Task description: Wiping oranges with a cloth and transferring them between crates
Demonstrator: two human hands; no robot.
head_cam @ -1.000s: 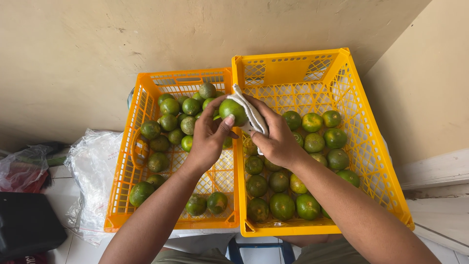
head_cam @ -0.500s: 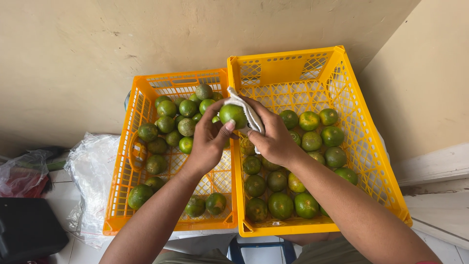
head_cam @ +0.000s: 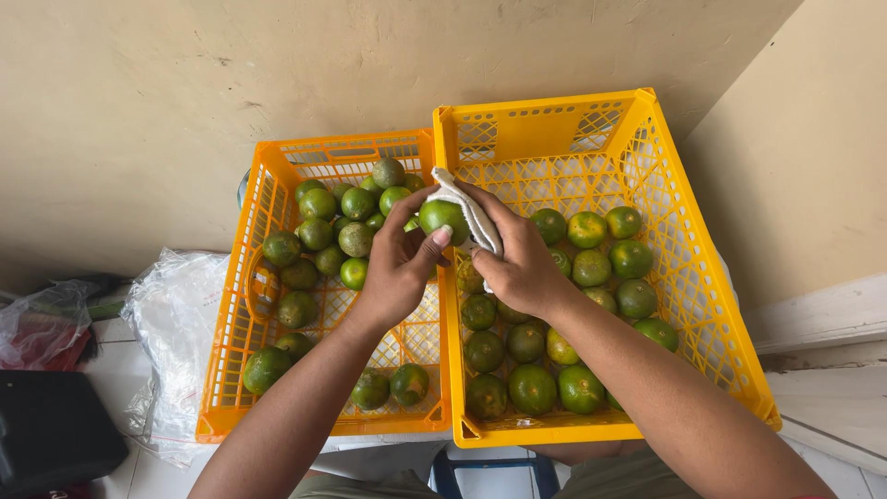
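My left hand [head_cam: 399, 268] holds a green citrus fruit [head_cam: 442, 218] over the rim between two yellow plastic crates. My right hand [head_cam: 517, 263] presses a white cloth [head_cam: 467, 208] against the fruit's right side. The left crate [head_cam: 238, 305] holds several green fruits, mostly toward its far end. The right crate [head_cam: 702, 277] holds several green and yellowish fruits in its near half.
A crumpled clear plastic bag [head_cam: 171, 323] lies left of the left crate. A black object [head_cam: 51, 430] and another bag [head_cam: 42, 323] sit at the far left. A beige wall [head_cam: 277, 65] stands behind the crates, and a white skirting [head_cam: 822, 314] runs at the right.
Both hands stay over the crate rims with the fruit; the cloth has shifted a little around the fruit's right side.
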